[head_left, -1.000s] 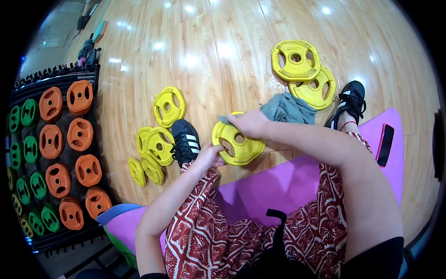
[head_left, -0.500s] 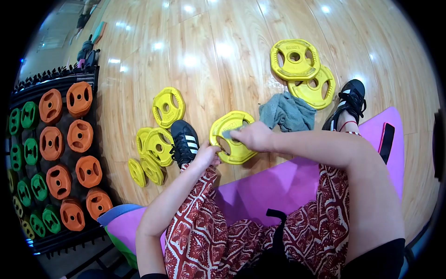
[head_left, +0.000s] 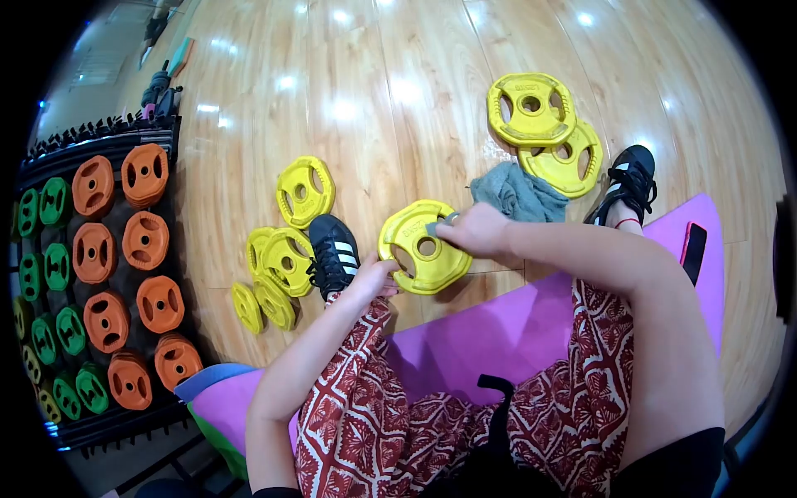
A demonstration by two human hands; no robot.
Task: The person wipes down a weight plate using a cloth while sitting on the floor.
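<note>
A yellow weight plate [head_left: 432,272] with a round centre hole and grip slots is tilted up in front of me, between my feet. My left hand [head_left: 372,280] is closed around its left rim, thumb on the face. Pinched in my right hand [head_left: 480,230] is a small grey pad [head_left: 432,227], pressed against the plate's upper right face. Whether the pad is cloth or sponge I cannot tell. Just beyond my right hand, a crumpled grey-green cloth [head_left: 523,192] lies on the floor.
Two overlapping yellow plates [head_left: 531,129] lie at the far right. Several more yellow plates [head_left: 286,286] lie by my left shoe [head_left: 334,253]. A rack at left carries orange plates [head_left: 93,253] and green ones. I sit on a purple mat [head_left: 465,340]; a phone [head_left: 694,253] rests on it.
My right hand has moved slightly right and up across the plate with the grey pad. The plate shows more of its face and centre hole. My left hand keeps its grip.
</note>
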